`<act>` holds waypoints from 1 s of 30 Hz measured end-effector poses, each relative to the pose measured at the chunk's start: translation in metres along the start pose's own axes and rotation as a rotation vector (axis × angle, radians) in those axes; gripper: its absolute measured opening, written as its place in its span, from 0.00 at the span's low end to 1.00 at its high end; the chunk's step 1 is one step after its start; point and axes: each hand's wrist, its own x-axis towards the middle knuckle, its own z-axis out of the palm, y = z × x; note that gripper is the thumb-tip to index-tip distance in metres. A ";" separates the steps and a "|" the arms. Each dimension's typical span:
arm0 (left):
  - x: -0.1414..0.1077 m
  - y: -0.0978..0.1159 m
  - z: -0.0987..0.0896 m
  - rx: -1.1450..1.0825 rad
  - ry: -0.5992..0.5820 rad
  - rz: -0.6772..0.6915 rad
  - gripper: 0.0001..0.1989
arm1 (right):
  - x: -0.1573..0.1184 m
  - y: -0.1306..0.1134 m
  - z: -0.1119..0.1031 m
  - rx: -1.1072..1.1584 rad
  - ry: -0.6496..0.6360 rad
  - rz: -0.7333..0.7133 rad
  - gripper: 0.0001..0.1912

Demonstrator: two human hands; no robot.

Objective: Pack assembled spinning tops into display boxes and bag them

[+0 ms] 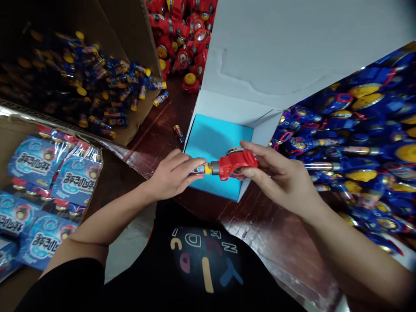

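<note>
My right hand (276, 173) grips a red plastic toy (238, 164) with a round silvery disc on its upper side and a grey nozzle pointing left. Between the thumb and fingers of my left hand (177, 173) is a small blue tube with a yellow cap (202, 169). The tube's yellow end meets the toy's grey nozzle; whether it is screwed on I cannot tell. Both are held above an open white box with a bright blue floor (214, 130). A similar small tube (178, 134) lies on the dark red tabletop, left of the box.
A cardboard carton (136, 26) at upper left holds many small tubes. Red toys (185, 56) are heaped behind it, and blue toys (357, 143) pile up on the right. Wrapped blue packages (35, 160) fill a carton at lower left. The white box's raised flap (292, 43) stands at the back.
</note>
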 end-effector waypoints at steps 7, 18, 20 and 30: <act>-0.018 0.013 0.039 0.264 -0.057 -0.010 0.38 | 0.037 0.002 -0.024 -0.244 0.231 0.013 0.22; 0.008 0.051 0.121 0.253 -0.592 -0.139 0.30 | 0.108 0.018 -0.021 -0.872 -0.181 -0.273 0.29; 0.009 0.051 0.126 0.272 -0.595 -0.141 0.30 | 0.124 0.012 -0.009 -0.932 -0.214 -0.307 0.28; 0.002 0.024 0.057 0.136 0.023 -0.202 0.19 | 0.133 0.028 -0.043 -0.678 0.179 -0.235 0.21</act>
